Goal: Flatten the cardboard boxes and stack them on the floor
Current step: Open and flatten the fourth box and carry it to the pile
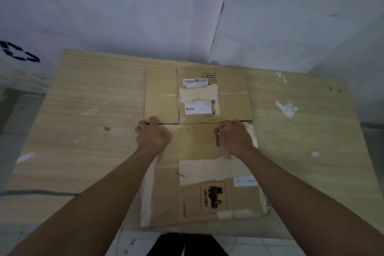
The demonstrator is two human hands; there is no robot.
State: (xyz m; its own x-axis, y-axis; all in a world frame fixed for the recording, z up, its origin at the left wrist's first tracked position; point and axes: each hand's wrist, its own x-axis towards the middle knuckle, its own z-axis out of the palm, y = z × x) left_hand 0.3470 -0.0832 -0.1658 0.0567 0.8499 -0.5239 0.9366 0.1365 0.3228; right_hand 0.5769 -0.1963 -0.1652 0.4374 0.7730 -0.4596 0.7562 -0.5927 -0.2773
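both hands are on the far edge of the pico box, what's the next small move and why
Probably slide the flattened PICO box forward onto the labelled box lying just beyond it. Both the left hand and the right hand grip its far edge, it already lies flat on the large cardboard sheet, and the two boxes sit end to end, not yet stacked.

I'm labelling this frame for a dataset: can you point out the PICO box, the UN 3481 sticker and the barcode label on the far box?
PICO box [199,143], head view: bare panel beside the logo.
UN 3481 sticker [213,197], head view: its printed middle.
barcode label [198,107], head view: centre of the white label on the far box.
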